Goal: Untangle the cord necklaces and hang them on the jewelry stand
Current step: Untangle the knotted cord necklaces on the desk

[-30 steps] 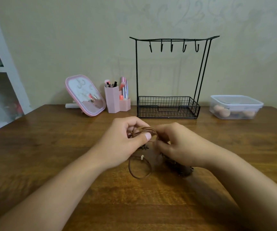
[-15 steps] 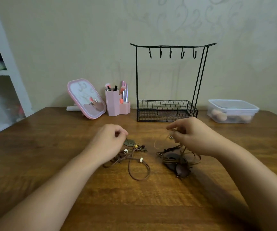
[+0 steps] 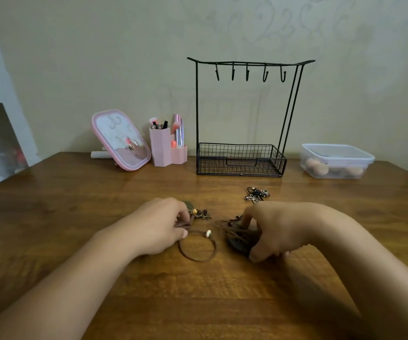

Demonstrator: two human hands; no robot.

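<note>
Brown cord necklaces (image 3: 199, 244) lie mid-frame on the wooden bench (image 3: 75, 217), apparently in two heaps. Left hand (image 3: 160, 227) pinches beaded cords; right hand (image 3: 274, 231) fingers (image 3: 246, 220) curl around the dark-pendant bundle. Pulling apart could tighten hidden knots.

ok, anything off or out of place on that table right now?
Nothing damaged or spilled. One oddity: a small jewelry piece lies alone near the jewelry stand, apart from the two cord bundles. The left hand pinches the beaded cord; the right hand grips the dark bundle. All hooks are bare.
</note>
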